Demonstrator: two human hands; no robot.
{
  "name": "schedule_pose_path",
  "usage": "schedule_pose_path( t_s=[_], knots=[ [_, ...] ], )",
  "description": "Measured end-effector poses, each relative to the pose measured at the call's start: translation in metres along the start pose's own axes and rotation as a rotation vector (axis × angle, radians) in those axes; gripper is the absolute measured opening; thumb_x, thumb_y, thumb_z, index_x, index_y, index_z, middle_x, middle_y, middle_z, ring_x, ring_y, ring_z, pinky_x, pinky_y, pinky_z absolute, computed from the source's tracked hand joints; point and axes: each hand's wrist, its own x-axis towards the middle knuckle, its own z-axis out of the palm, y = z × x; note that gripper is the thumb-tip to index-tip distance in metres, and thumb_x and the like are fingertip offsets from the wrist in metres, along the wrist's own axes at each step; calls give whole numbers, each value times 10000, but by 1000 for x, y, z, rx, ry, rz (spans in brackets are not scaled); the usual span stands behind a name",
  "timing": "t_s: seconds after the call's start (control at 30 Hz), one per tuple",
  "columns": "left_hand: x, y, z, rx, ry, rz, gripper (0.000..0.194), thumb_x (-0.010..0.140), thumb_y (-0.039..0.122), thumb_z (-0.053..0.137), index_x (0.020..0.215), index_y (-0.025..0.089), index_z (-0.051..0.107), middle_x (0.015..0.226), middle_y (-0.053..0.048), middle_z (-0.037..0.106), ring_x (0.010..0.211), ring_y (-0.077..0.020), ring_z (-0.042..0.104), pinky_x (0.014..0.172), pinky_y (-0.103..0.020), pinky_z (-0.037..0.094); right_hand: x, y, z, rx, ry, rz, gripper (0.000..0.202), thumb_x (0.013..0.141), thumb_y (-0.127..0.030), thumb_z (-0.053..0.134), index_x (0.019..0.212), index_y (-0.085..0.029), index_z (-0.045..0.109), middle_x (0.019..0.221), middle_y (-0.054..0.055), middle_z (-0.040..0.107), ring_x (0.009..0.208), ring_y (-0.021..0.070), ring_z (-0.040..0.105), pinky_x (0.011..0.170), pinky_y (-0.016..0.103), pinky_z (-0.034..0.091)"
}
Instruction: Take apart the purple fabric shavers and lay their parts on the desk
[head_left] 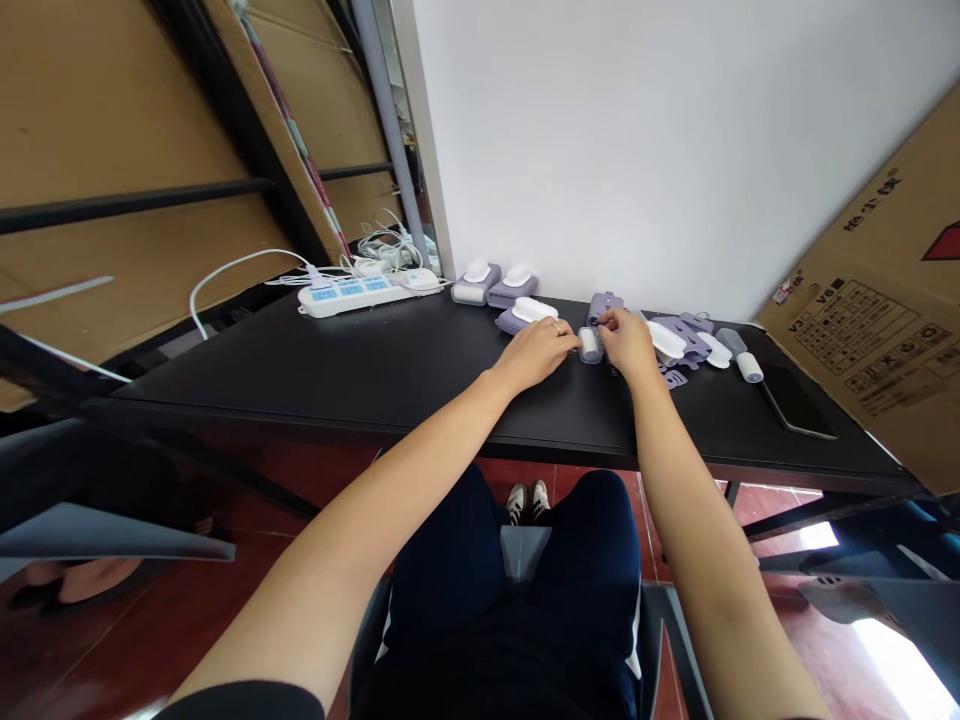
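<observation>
A small clear plastic container (590,346) with a white part inside sits between my two hands at the back of the black table. My left hand (534,354) has its fingertips closed against the container's left side. From the right, my right hand (627,340) pinches at its upper right edge; the fingertips are partly hidden. Just behind my left hand lies a purple piece with a white oval top (534,310). A purple piece (604,304) stands behind my right hand. White oval pieces (666,341) and loose purple parts (686,336) lie to its right.
Two purple-and-white units (475,282) stand along the white wall (600,150). A white power strip (367,291) with cables is at the left. A clear-and-white cylinder (748,366), a phone (796,400) and a large cardboard box (877,300) are at the right.
</observation>
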Motion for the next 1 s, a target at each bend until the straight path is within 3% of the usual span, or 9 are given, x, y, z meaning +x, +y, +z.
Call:
schedule_pose_path(
  t_s=[0.17, 0.47, 0.53, 0.6, 0.7, 0.77, 0.83, 0.9, 1.0],
  knots=[
    [4, 5, 11, 139, -151, 48, 376, 1063, 166, 448, 1233, 183, 783, 1193, -126, 731, 1105, -260, 657, 945, -388, 550, -2, 2, 2, -214, 8, -7, 279, 959, -99, 602, 1134, -189, 800, 1167, 126, 706, 1115, 354, 639, 960, 456, 504],
    [5, 6, 10, -148, -264, 94, 327, 1084, 265, 514, 1310, 185, 735, 1371, -117, 724, 1268, -266, 685, 1095, -401, 528, -6, -8, -2, -232, 97, -68, 343, 1003, -105, 523, 1194, -203, 791, 1226, 125, 711, 1192, 377, 605, 1002, 497, 462],
    [5, 10, 6, -190, -249, 97, 315, 1068, 252, 515, 1272, 205, 750, 1326, -98, 739, 1262, -245, 683, 1108, -388, 519, -8, -12, -1, -195, 87, -122, 326, 1000, -108, 522, 1176, -201, 781, 1208, 115, 720, 1173, 360, 616, 1000, 481, 459],
    [4, 13, 2, -172, -145, 64, 314, 1033, 208, 512, 1222, 207, 763, 1226, -94, 760, 1218, -242, 683, 1105, -395, 511, -12, -17, 2, -179, 54, -172, 303, 992, -113, 538, 1160, -203, 773, 1198, 103, 725, 1162, 353, 622, 1003, 478, 453],
    [5, 5, -5, -93, 170, -203, 303, 994, 172, 504, 1151, 194, 762, 1139, -118, 761, 1165, -282, 663, 1091, -448, 487, -19, -24, 9, -173, 35, -220, 289, 1002, -143, 558, 1211, -197, 749, 1216, 107, 715, 1175, 364, 615, 1020, 497, 444],
    [4, -10, -9, -86, 414, -501, 259, 995, 204, 509, 1096, 192, 747, 1171, -162, 738, 1208, -328, 622, 1107, -501, 447, -22, -29, 13, -158, 26, -242, 297, 1014, -175, 563, 1260, -186, 729, 1237, 131, 701, 1189, 377, 606, 1028, 508, 442],
    [1, -30, -12, -130, 569, -794, 216, 1001, 267, 517, 990, 199, 721, 1188, -208, 709, 1268, -373, 570, 1092, -539, 431, -22, -36, 19, -147, 17, -260, 317, 1025, -205, 562, 1303, -171, 710, 1278, 157, 679, 1213, 389, 594, 1039, 514, 446],
    [-2, -47, -13, -178, 573, -1005, 263, 1000, 329, 523, 808, 200, 647, 1118, -244, 694, 1302, -410, 538, 1048, -547, 446, -19, -47, 26, -151, 7, -283, 350, 1040, -231, 559, 1356, -152, 688, 1341, 178, 651, 1245, 397, 578, 1061, 516, 449],
    [-5, -60, -13, -220, 436, -1099, 323, 961, 379, 588, 690, 205, 566, 1091, -254, 692, 1314, -449, 521, 994, -545, 451, -14, -69, 39, -164, -20, -309, 442, 1074, -277, 562, 1491, -138, 608, 1454, 189, 594, 1302, 406, 549, 1107, 524, 442]
  ],
)
